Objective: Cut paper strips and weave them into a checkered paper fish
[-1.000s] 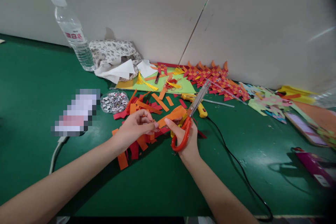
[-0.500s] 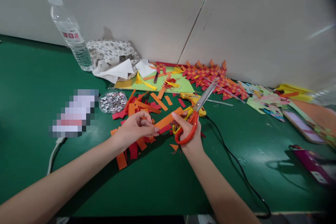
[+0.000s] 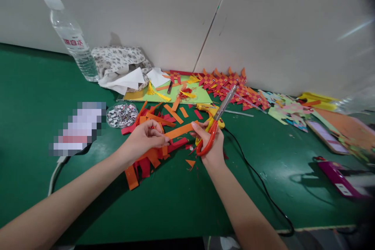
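My left hand [image 3: 145,139] is closed, pinching one end of an orange paper strip [image 3: 179,130] above a heap of red and orange strips [image 3: 152,140] on the green table. My right hand [image 3: 211,144] grips red-handled scissors [image 3: 215,123] through the loops, blades shut and pointing up to the right. Its thumb touches the strip's other end. A small orange offcut [image 3: 190,163] lies on the table just below the hands.
A water bottle [image 3: 72,39] and a patterned cloth with tissues [image 3: 120,66] stand at the back left. A dish of googly eyes [image 3: 121,115], a yellow glue gun [image 3: 209,110] with black cable [image 3: 258,183], woven red-orange paper fish [image 3: 234,86] and a purple box [image 3: 340,179] surround the work.
A small orange piece has dropped from the strip onto the table. The strip between my hands now looks narrower and lies lower, and both hands have shifted slightly up and left in view.
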`<action>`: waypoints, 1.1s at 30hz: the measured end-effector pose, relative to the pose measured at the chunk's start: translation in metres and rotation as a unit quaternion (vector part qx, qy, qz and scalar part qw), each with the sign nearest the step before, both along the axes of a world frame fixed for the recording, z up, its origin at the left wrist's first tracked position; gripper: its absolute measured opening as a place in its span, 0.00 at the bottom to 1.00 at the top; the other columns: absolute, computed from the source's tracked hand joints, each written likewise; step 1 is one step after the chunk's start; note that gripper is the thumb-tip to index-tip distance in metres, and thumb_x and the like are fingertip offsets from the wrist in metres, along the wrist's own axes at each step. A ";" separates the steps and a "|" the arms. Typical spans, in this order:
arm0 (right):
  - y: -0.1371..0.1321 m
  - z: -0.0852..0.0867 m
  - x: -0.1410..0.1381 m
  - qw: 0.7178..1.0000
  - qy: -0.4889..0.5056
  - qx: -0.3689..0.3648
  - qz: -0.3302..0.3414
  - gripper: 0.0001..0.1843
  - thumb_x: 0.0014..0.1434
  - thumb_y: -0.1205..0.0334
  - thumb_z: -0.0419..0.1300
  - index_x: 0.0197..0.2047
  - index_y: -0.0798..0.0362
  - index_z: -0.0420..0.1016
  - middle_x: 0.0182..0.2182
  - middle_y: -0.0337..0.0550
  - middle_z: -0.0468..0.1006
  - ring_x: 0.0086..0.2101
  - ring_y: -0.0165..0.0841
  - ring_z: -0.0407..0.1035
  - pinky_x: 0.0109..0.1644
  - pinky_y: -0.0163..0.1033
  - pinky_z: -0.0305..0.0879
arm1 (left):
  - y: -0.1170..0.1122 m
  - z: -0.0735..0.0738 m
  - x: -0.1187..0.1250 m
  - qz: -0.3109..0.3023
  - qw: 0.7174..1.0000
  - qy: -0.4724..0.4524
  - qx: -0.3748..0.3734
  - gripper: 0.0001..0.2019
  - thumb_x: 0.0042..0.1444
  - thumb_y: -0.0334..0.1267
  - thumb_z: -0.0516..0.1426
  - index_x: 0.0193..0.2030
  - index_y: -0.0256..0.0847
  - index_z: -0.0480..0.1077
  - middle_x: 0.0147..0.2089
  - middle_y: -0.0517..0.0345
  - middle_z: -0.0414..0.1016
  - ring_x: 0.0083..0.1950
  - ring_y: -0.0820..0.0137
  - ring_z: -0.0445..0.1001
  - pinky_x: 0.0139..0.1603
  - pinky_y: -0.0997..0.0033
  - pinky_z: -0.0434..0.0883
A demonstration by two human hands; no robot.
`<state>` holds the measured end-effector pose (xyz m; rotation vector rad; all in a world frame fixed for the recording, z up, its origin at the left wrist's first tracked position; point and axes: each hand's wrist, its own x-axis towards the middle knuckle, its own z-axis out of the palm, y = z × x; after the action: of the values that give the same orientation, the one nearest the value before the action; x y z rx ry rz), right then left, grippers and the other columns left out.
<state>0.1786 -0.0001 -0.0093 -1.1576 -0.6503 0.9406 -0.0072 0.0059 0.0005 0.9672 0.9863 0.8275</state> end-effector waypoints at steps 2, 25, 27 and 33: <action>0.000 0.002 0.000 1.000 0.001 0.000 0.001 0.20 0.34 0.65 0.73 0.25 0.52 0.64 0.22 0.31 0.72 0.25 0.28 0.72 0.29 0.34 0.72 | 0.002 -0.002 -0.001 0.002 1.000 0.003 0.009 0.16 0.43 0.32 0.66 0.31 0.40 0.60 0.23 0.66 0.74 0.28 0.76 0.76 0.28 0.81 0.70; -0.006 0.003 -0.003 0.994 0.007 -0.030 0.108 0.23 0.35 0.65 0.73 0.28 0.52 0.62 0.23 0.30 0.73 0.24 0.27 0.71 0.30 0.36 0.74 | 0.015 0.005 -0.012 0.166 0.983 0.001 0.083 0.16 0.44 0.38 0.66 0.30 0.41 0.60 0.30 0.63 0.72 0.35 0.72 0.76 0.30 0.78 0.71; -0.008 0.004 -0.006 0.989 0.010 -0.047 0.140 0.24 0.33 0.65 0.74 0.28 0.52 0.62 0.22 0.29 0.72 0.24 0.28 0.72 0.30 0.36 0.74 | 0.015 0.005 -0.012 0.194 0.976 -0.008 0.097 0.16 0.45 0.39 0.65 0.30 0.41 0.59 0.32 0.63 0.72 0.35 0.74 0.74 0.33 0.77 0.72; -0.009 0.002 -0.010 0.987 -0.002 -0.027 0.160 0.22 0.35 0.64 0.73 0.28 0.51 0.62 0.21 0.29 0.72 0.23 0.29 0.72 0.29 0.37 0.75 | 0.014 0.002 -0.013 0.204 0.966 0.004 0.155 0.16 0.48 0.39 0.64 0.30 0.42 0.57 0.33 0.63 0.72 0.33 0.76 0.73 0.34 0.77 0.72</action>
<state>0.1690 -0.0089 -0.0077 -1.1217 -0.8338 1.2343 -0.0200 0.0203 0.0023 1.0469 1.1023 1.3553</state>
